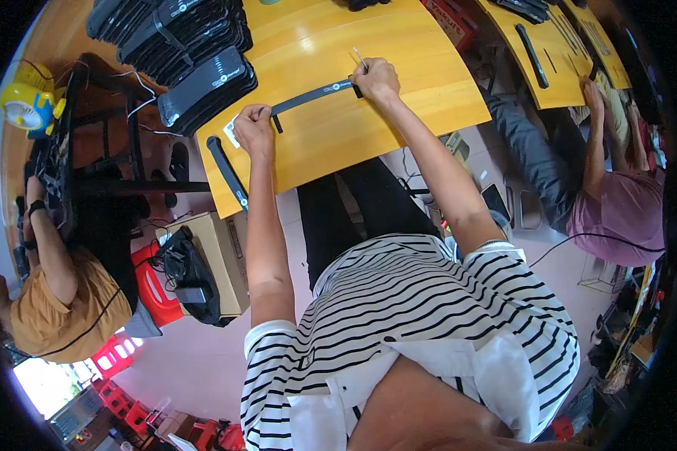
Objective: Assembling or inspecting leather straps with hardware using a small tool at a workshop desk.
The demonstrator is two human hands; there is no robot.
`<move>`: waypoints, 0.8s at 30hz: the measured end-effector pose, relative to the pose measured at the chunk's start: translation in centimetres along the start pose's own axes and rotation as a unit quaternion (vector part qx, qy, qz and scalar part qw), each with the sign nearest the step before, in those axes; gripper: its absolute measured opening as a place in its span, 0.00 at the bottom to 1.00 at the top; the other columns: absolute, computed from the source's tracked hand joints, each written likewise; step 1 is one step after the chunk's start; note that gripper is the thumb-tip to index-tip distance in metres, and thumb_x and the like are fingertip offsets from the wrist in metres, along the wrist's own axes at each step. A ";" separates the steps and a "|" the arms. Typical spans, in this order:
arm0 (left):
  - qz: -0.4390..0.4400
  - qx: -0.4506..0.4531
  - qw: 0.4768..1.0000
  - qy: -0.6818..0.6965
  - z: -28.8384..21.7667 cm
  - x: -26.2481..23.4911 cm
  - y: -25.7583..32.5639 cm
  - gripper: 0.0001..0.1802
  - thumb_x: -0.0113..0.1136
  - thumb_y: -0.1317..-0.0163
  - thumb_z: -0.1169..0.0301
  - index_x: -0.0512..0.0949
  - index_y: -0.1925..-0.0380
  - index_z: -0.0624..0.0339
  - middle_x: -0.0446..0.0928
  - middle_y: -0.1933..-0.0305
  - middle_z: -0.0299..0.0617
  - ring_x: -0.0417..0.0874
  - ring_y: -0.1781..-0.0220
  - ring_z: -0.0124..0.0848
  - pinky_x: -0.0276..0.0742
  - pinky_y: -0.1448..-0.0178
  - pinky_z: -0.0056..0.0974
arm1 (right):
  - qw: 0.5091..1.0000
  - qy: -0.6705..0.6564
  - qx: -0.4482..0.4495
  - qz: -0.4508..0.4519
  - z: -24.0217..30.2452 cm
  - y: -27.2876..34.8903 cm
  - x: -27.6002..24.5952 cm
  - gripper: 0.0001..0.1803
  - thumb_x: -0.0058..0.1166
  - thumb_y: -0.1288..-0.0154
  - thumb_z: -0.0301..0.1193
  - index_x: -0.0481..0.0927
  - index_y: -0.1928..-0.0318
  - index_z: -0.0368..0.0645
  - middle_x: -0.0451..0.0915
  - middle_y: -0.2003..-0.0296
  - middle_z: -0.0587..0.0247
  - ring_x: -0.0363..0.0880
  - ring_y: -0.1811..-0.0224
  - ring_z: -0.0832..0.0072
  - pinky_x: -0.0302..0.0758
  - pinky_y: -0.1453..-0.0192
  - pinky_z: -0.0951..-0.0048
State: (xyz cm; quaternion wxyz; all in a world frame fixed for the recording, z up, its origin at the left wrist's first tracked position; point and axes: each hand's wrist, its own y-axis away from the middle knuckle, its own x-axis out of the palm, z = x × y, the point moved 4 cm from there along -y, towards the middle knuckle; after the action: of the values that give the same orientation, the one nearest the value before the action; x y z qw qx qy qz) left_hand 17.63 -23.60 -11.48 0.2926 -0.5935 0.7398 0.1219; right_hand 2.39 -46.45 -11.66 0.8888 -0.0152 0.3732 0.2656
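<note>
Long flat black strip (pixel 308 98), pale-printed, gently curved, held at both ends over yellow tabletop (pixel 338 143); slim pale rod (pixel 359 57), tilted beside its right end

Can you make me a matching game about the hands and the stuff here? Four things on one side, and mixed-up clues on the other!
Things:
1. Left hand
2. Right hand
3. Small fan
4. Pile of black bands

Clues:
A. Yellow and blue
B. Stacked up near the left edge of the wooden table
C. At the left end of a long black strip
D. Has a thin stick poking out of it

Right pairs: 1-C, 2-D, 3-A, 4-B
</note>
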 end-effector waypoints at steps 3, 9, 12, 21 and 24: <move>-0.001 -0.007 1.000 -0.003 -0.7 0.1 0.1 0.05 0.65 0.55 0.73 0.80 0.77 0.61 0.72 0.83 0.36 0.72 0.79 0.27 0.68 0.71 0.34 | 1.000 0.001 0.005 0.006 -0.2 -0.5 -0.3 0.06 0.55 0.53 0.34 0.80 0.74 0.48 0.80 0.70 0.56 0.79 0.64 0.60 0.76 0.59 0.62; -0.017 -0.038 0.998 0.048 3.2 0.3 -0.8 0.05 0.65 0.57 0.77 0.79 0.77 0.62 0.72 0.84 0.35 0.72 0.79 0.25 0.69 0.70 0.33 | 0.998 0.008 0.018 0.062 0.4 -0.6 -0.2 0.06 0.58 0.55 0.34 0.80 0.74 0.49 0.80 0.71 0.60 0.79 0.66 0.63 0.76 0.60 0.65; -0.015 -0.056 0.997 0.054 2.9 0.5 -1.1 0.08 0.65 0.59 0.79 0.78 0.75 0.62 0.73 0.83 0.38 0.73 0.78 0.29 0.70 0.69 0.36 | 0.998 0.007 0.016 0.064 -0.3 -0.9 -0.2 0.07 0.60 0.54 0.35 0.79 0.75 0.48 0.80 0.72 0.62 0.79 0.66 0.65 0.76 0.61 0.65; -0.118 0.030 0.985 -0.123 -0.7 -11.4 3.6 0.10 0.59 0.47 0.67 0.76 0.69 0.61 0.77 0.71 0.45 0.78 0.70 0.43 0.72 0.63 0.43 | 0.944 -0.313 -0.099 0.046 -4.8 5.0 -4.8 0.07 0.52 0.44 0.28 0.75 0.76 0.38 0.72 0.83 0.70 0.66 0.82 0.85 0.62 0.79 0.80; -0.102 0.022 0.955 -0.278 0.6 -13.9 5.9 0.22 0.63 0.51 0.56 0.75 0.66 0.64 0.78 0.69 0.51 0.79 0.65 0.50 0.72 0.60 0.47 | 0.952 -0.287 -0.086 0.060 -6.2 9.2 -5.5 0.06 0.52 0.44 0.27 0.75 0.75 0.38 0.72 0.82 0.70 0.68 0.81 0.85 0.63 0.78 0.81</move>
State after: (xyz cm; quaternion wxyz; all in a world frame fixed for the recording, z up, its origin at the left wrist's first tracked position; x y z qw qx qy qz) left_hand 13.97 -10.54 -4.94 0.5104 -0.6016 0.5675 0.2357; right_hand -9.28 -42.50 -10.87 0.9361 0.0080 0.0789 0.3426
